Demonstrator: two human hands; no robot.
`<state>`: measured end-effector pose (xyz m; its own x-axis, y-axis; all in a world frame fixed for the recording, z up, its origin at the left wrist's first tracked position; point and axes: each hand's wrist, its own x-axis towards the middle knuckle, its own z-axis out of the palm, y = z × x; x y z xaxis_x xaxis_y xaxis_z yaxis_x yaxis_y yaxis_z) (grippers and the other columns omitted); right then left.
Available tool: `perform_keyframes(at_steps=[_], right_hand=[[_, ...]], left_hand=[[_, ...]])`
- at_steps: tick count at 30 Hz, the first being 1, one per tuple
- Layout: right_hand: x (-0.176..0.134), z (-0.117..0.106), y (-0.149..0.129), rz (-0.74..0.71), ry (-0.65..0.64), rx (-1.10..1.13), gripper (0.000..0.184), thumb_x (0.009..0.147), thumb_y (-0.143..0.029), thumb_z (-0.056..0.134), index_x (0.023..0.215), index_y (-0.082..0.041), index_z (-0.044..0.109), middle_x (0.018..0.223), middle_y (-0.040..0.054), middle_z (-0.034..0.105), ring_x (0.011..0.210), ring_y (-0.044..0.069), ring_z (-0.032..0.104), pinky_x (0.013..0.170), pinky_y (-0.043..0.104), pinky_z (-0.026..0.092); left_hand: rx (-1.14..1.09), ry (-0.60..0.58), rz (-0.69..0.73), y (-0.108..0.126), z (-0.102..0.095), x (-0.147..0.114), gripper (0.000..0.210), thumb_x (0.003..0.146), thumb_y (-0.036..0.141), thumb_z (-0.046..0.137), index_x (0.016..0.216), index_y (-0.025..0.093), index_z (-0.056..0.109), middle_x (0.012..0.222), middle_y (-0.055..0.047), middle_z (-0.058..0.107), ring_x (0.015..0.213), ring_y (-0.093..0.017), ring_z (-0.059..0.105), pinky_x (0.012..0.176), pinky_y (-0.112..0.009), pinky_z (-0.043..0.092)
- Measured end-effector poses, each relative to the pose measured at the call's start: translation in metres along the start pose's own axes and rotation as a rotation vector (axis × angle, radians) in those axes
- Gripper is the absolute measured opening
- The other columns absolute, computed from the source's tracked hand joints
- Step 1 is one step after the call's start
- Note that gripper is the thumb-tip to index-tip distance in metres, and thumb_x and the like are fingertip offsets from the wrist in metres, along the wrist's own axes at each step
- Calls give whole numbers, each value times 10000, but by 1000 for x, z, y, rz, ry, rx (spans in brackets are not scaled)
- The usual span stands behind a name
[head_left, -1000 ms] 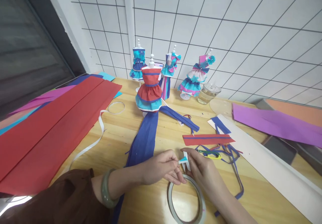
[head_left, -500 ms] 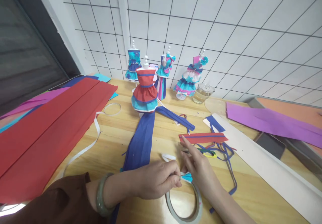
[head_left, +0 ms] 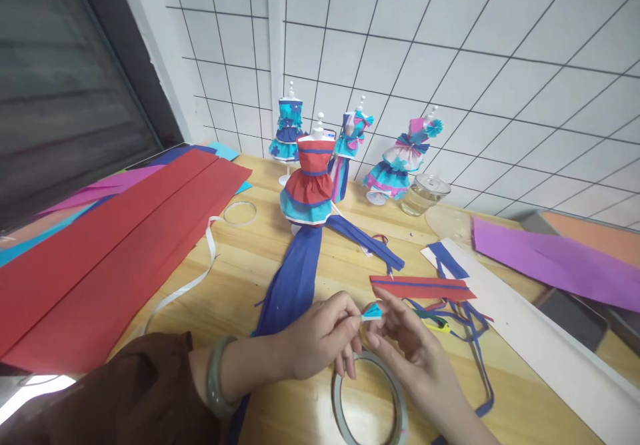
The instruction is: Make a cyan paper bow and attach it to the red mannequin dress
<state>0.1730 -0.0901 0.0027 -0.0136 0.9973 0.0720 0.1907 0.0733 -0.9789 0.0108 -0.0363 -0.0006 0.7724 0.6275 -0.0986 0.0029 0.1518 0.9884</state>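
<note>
My left hand (head_left: 320, 335) pinches a small pleated piece of turquoise paper with a white edge (head_left: 372, 311) between thumb and forefinger. Its flared end points right, toward my right hand (head_left: 417, 358), whose fingers are loosely curved and apart from the thumb around that end. Whether a right fingertip touches the paper is hard to see. Under both hands lies a roll of tape (head_left: 339, 401), flat on the table. Just beyond my right hand is a red paper strip with a blue line (head_left: 425, 288).
A small dress form in red, blue and turquoise (head_left: 314, 185) stands in front, trailing a blue paper train (head_left: 295, 278). Behind are three other dressed forms and a glass cup (head_left: 423, 198). Red paper (head_left: 150, 238) covers the left; a white strip (head_left: 530, 331) and purple paper (head_left: 555, 255) lie right.
Both hands have lifted the turquoise piece slightly away from the tape roll. The right fingers have spread from it. A white loop seen beside the hands is out of sight. The camera view has shifted.
</note>
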Motion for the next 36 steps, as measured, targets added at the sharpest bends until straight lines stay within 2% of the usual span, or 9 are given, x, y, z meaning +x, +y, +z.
perform_keyframes(at_steps=[6, 10, 13, 17, 22, 25, 31, 36], right_hand=[[0, 1, 5, -57, 71, -62, 471, 782, -258, 577, 1223, -270, 411, 870, 34, 572, 761, 150, 563, 702, 278, 488], [1, -1, 5, -76, 4, -15, 473, 806, -239, 540, 1246, -275, 371, 903, 47, 550, 807, 168, 559, 707, 305, 493], [0, -4, 5, -76, -55, -10, 495, 816, -214, 525, 1269, -279, 335, 976, 64, 525, 888, 183, 542, 775, 342, 477], [-2, -6, 4, -75, -71, -54, 455, 826, -198, 514, 1246, -292, 366, 890, 36, 529, 829, 166, 541, 764, 334, 474], [-3, -4, 2, -61, -10, 10, 425, 812, -202, 539, 1204, -315, 419, 849, 11, 536, 788, 143, 552, 708, 276, 494], [-2, -2, 0, -62, 23, 67, 400, 801, -215, 557, 1175, -309, 450, 822, 4, 544, 740, 133, 569, 674, 258, 502], [-1, -2, -2, -89, 91, 53, 412, 792, -237, 571, 1187, -260, 456, 792, 29, 556, 721, 152, 579, 626, 265, 508], [-1, -2, 0, -153, 91, 8, 425, 798, -229, 564, 1203, -273, 443, 805, 34, 563, 740, 157, 582, 642, 282, 514]], left_hand=[[185, 4, 10, 0, 1, -2, 163, 870, 314, 310, 835, 179, 394, 603, 49, 475, 435, -49, 494, 377, -135, 363], [174, -50, -1, 3, 2, -3, 157, 868, 299, 316, 822, 175, 400, 615, 47, 483, 425, -41, 478, 381, -141, 361], [159, -82, -6, 5, 1, -4, 131, 863, 287, 331, 839, 179, 401, 619, 50, 481, 426, -47, 488, 380, -149, 361], [293, -66, 67, 8, -1, -5, 83, 851, 235, 346, 833, 180, 405, 571, 53, 489, 449, -65, 503, 424, -167, 366], [482, -8, 141, 14, -2, -6, 71, 810, 199, 417, 860, 164, 453, 538, 40, 523, 450, -71, 479, 455, -178, 354], [440, 24, 103, 13, 0, -5, 120, 814, 248, 431, 882, 161, 475, 563, 25, 544, 466, -78, 507, 443, -174, 352], [124, 77, 31, 4, -1, -2, 220, 768, 279, 521, 931, 166, 427, 655, 14, 552, 561, -111, 587, 489, -199, 439], [155, 61, 96, 0, -3, -2, 209, 771, 284, 528, 925, 147, 494, 657, -4, 567, 587, -106, 589, 519, -194, 436]])
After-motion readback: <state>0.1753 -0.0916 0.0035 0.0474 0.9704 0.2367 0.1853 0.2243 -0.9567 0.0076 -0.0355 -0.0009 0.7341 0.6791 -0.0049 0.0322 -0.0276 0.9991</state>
